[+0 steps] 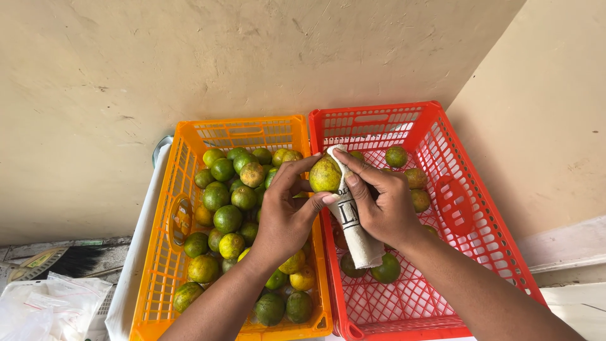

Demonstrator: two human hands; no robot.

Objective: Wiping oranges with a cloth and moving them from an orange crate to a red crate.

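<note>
Left hand [284, 218] pinches yellow-green citrus [324, 175], right hand [379, 205] grips cloth [355, 227] at its 3 o'clock; hard rubbing could likely dislodge fruit into red crate [480, 233].

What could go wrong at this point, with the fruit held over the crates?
The left hand pinches the fruit with fingertips only, so rubbing with the cloth in the right hand might knock it loose. It sits above the seam between the orange crate and red crate, so it could land in either.
</note>
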